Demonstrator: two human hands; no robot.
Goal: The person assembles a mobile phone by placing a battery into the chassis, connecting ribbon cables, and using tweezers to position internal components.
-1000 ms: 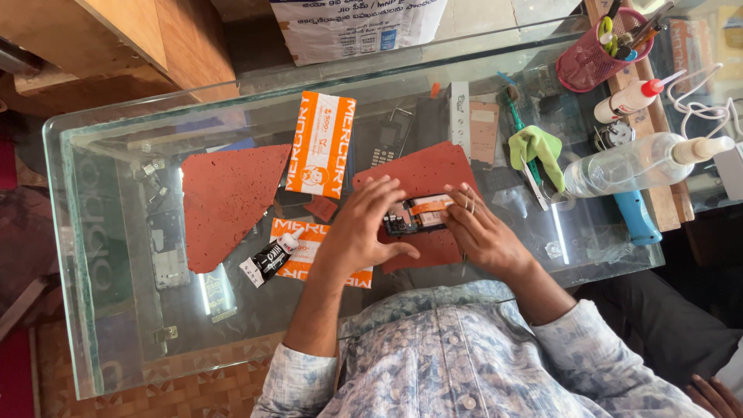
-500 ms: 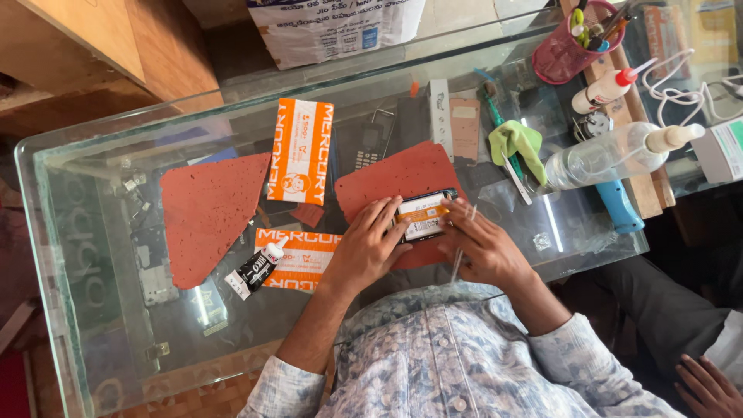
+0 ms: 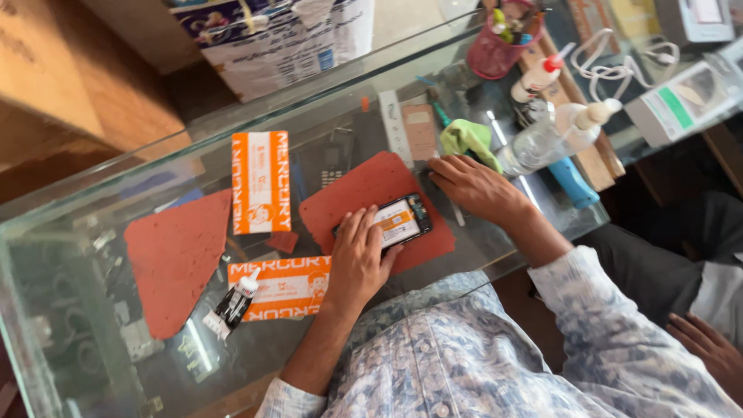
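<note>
I see the phone (image 3: 400, 220) lying flat on the red mat (image 3: 364, 193), near the mat's lower right edge, its long axis running from lower left up to upper right, the end with the dark camera block pointing up and right toward my right hand (image 3: 474, 188). An orange-and-white label covers its middle. My left hand (image 3: 357, 259) rests palm down on the phone's lower left end, fingers spread flat and pressing, not curled around it. My right hand sits just beyond the mat's right edge, fingers loosely bent on the glass top (image 3: 116, 193), touching a thin tool (image 3: 453, 209); I cannot tell whether it pinches that tool. Above that hand lies a green cloth (image 3: 467, 139). Left of the mat stands one orange box (image 3: 261, 182), another (image 3: 282, 286) lies below the mat, with a small glue tube (image 3: 232, 304) beside it and a second red mat (image 3: 176, 259) further left. Right of the cloth lie a clear bottle (image 3: 553, 135) and a blue handle (image 3: 574, 182). The glass top covers a display case; a wooden surface (image 3: 54, 85) lies beyond its upper left.
</note>
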